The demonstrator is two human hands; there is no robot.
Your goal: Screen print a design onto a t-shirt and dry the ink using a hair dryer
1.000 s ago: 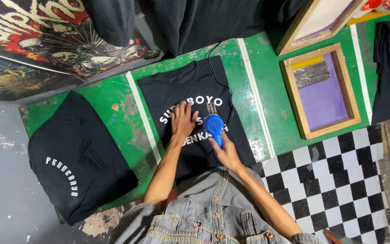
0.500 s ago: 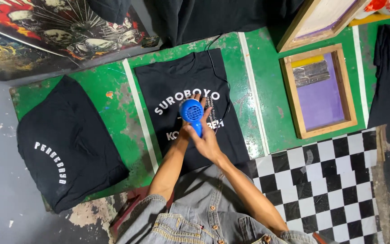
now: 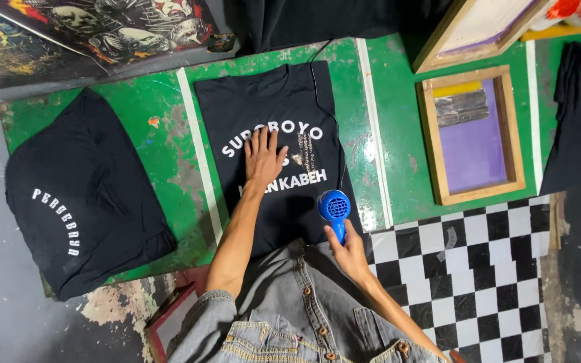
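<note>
Hair dryer [image 3: 334,207] now lower, right hand [image 3: 350,252] fingers wrapping its handle; left hand [image 3: 263,156] fingers spread on shirt [image 3: 284,107].

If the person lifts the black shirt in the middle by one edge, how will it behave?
The black shirt would probably droop and fold, since it is thin cloth lying flat on the green table. It looks light for its size. It may drag rather than slide freely, because the left hand presses flat on its white print; the right hand holds a blue hair dryer.
</note>
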